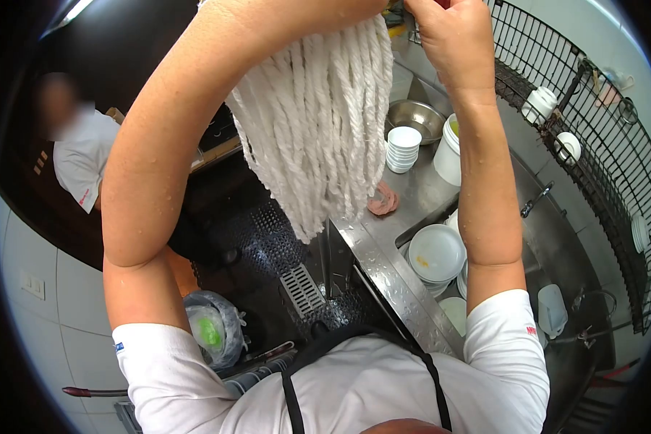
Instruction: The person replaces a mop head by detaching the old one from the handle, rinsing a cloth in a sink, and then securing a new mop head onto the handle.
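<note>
A white mop head [318, 123] of thick twisted cotton strands hangs in front of me, below my left forearm [267, 32]. That forearm crosses over its top, and the top edge of the view cuts off my left hand. My right hand [452, 36] is raised beside the mop's upper right, its fingers closed at the top edge. A small bit of red shows at those fingers, too little to name. How the mop is held up is hidden.
On the steel counter [362, 235] are stacked white bowls [403, 148], a metal bowl [416, 119], a white bucket [448, 155] and a pink cloth [383, 199]. Dirty plates [437, 253] fill the sink area. A wire rack [586, 137] lines the wall. Another person [83, 145] stands left.
</note>
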A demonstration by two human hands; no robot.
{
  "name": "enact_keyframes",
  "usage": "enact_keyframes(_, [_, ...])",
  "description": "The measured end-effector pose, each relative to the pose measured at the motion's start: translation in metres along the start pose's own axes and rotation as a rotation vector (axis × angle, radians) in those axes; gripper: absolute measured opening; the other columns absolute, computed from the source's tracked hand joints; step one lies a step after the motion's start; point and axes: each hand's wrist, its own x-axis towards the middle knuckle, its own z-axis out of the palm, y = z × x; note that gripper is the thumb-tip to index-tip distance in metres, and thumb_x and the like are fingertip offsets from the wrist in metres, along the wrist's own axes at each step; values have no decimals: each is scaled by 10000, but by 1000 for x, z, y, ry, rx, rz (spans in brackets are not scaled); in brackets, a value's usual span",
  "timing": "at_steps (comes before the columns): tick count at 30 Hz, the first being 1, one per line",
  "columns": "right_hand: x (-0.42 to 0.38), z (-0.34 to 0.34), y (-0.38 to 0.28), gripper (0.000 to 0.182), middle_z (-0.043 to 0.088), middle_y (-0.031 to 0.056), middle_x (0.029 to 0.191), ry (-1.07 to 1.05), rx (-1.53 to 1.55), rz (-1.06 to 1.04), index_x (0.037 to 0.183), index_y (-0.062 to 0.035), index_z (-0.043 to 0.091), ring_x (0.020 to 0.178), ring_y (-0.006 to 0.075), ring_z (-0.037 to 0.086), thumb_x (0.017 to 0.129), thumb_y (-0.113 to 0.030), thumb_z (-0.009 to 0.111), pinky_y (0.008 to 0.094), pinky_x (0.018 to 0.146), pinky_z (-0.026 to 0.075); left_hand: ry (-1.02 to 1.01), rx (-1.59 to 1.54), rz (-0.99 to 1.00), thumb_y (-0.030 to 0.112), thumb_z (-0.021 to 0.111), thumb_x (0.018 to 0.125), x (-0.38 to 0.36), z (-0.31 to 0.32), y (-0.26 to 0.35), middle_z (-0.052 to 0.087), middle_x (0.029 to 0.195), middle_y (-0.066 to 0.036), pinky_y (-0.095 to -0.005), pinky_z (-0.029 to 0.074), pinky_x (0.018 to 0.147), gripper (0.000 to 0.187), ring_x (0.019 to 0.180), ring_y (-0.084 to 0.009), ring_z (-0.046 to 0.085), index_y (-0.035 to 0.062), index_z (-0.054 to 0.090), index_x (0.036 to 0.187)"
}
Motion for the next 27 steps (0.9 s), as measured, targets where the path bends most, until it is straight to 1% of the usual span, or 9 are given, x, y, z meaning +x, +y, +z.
enact_keyframes(3, [-3, 3, 12, 112, 541, -30, 636, 33, 80, -41, 727, -20, 590, 580, 51, 462, 822, -78, 604, 243, 517, 385, -5, -11, -5, 119, 567, 834, -2, -3, 3, 674, 744, -242, -468, 557, 748, 196, 733, -395, 686, -20, 683, 909])
enact_keyframes(6, [-12, 8, 20, 91, 555, -38, 669, 43, 272, 37, 747, -38, 589, 607, 44, 479, 833, -62, 607, 222, 545, 395, 51, 16, 56, 125, 564, 847, -6, -1, 0, 675, 748, -243, -470, 554, 757, 192, 740, -396, 687, -20, 679, 897])
enact_keyframes(10, [-22, 10, 23, 72, 593, -26, 708, 115, 353, -1, 800, -31, 619, 626, 43, 515, 866, -51, 640, 207, 580, 420, 92, 26, 45, 132, 564, 851, -13, -4, 3, 680, 771, -247, -472, 546, 788, 229, 762, -397, 688, -31, 690, 953])
enact_keyframes(14, [-10, -1, 0, 86, 614, -25, 711, 42, 301, 10, 819, -8, 663, 631, 39, 528, 870, -76, 649, 208, 574, 425, 116, -4, 71, 126, 560, 842, -5, 14, -15, 683, 788, -252, -471, 539, 808, 269, 784, -396, 689, -48, 693, 998])
enact_keyframes(17, [-3, -3, -3, 116, 616, -21, 689, -58, 175, 33, 784, 9, 661, 605, 45, 521, 855, -81, 648, 217, 553, 422, 65, 26, 37, 112, 552, 830, -6, 4, -7, 682, 786, -254, -474, 538, 805, 259, 789, -394, 689, -52, 689, 975])
enact_keyframes(19, [-3, -4, -8, 122, 613, -16, 673, -60, 138, 56, 774, 17, 661, 589, 51, 516, 844, -82, 645, 224, 539, 418, 110, 34, 79, 106, 550, 821, -13, 1, -1, 681, 784, -255, -477, 535, 809, 264, 785, -393, 689, -48, 689, 984])
enact_keyframes(21, [-1, -5, -13, 127, 608, -11, 661, -70, 99, 69, 765, 21, 658, 580, 56, 511, 835, -84, 642, 231, 528, 415, 73, 30, 57, 104, 548, 817, -12, -2, 1, 681, 780, -253, -480, 532, 811, 261, 779, -391, 688, -44, 688, 981])
enact_keyframes(23, [0, -6, -17, 129, 602, -8, 654, -84, 57, 75, 758, 21, 653, 580, 59, 507, 828, -87, 640, 237, 522, 412, -48, 10, -29, 104, 548, 818, -4, -7, 4, 680, 774, -249, -482, 528, 812, 249, 770, -388, 687, -39, 685, 968])
enact_keyframes(27, [3, -6, -8, 150, 585, -8, 637, -80, 69, 64, 715, 8, 625, 576, 56, 491, 830, -88, 632, 246, 508, 401, 110, 45, 89, 108, 547, 825, -13, -1, 7, 679, 759, -237, -474, 528, 798, 209, 749, -383, 684, -30, 675, 914])
